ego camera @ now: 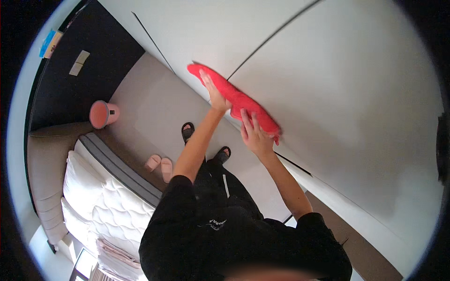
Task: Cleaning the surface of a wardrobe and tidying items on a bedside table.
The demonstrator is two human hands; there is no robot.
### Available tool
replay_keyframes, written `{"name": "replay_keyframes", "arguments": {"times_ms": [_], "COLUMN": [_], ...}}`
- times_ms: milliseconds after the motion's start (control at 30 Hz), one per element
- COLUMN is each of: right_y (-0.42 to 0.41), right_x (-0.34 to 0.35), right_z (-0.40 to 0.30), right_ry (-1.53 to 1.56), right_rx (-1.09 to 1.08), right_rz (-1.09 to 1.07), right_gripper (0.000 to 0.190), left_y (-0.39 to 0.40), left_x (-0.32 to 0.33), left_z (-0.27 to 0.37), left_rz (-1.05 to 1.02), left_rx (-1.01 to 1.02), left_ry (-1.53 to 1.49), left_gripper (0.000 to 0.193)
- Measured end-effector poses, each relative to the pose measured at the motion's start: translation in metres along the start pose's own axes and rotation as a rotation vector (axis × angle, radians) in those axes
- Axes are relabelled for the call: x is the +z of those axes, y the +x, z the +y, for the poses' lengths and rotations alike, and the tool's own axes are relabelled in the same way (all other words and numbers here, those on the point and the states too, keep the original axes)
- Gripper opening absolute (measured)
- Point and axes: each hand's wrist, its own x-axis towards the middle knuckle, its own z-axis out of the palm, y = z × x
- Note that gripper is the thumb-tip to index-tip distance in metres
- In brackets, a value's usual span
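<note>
A red cloth (239, 100) lies stretched out along a smooth white panel surface (334, 87) with dark seams, like a cabinet or wardrobe front. My left hand (214, 93) rests flat on the cloth's left part, fingers extended. Lower right, my right hand (256, 135) presses on the cloth's other part with its fingers spread. Neither hand's fingers are closed round the cloth. Part of the cloth's lower edge is hidden under the hands.
A pink bin (100, 114) stands by the dark wall. Pink slippers (166, 169) lie on the floor beside a bed with a white quilted mattress (119, 207). My feet, in black sandals (188, 131), are close to the panel's base.
</note>
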Motion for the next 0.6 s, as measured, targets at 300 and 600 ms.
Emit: {"name": "replay_keyframes", "arguments": {"times_ms": [300,600], "right_y": [-0.168,-0.217], "right_x": [0.006,-0.097], "right_z": [0.074,0.095], "right_ry": [-0.117,-0.285], "right_rx": [0.137,0.419], "right_rz": [-0.413,0.112], "right_gripper": [0.043,0.025], "left_y": [-0.198,-0.164], "left_x": [0.008,0.025], "left_z": [0.079,0.174], "left_rz": [-0.797,-0.721], "left_rx": [-0.169,0.274], "left_ry": [0.016,0.07], "left_gripper": [0.087,0.073]}}
